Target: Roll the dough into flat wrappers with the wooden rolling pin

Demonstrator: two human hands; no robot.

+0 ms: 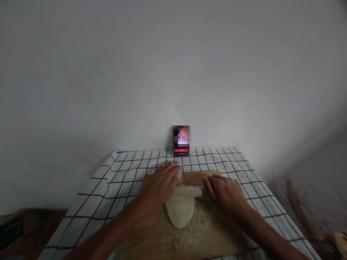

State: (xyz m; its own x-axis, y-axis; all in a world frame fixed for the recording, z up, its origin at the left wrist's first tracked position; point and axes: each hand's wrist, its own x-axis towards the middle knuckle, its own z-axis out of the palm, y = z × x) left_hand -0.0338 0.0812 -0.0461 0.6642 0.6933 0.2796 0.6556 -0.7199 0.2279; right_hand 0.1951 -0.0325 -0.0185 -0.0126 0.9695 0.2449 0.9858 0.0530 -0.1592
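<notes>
A light rolling pin [189, 191] lies crosswise over the far part of a pale, flattened piece of dough [180, 213]. The dough sits on a floured wooden board [151, 234]. My left hand [163, 182] rests on the pin's left end, its fingers stretched forward and the palm covering that end. At the pin's right end, my right hand [224, 191] has its fingers curled over it, hiding the tip. White flour is scattered on the board to the right of and below the dough.
A white cloth with black grid lines [121, 187] covers the table under the board. At the table's far edge, a phone with a lit, blurred screen [181, 141] leans on the pale wall. Dim, unclear items show at the lower left and lower right, beyond the table.
</notes>
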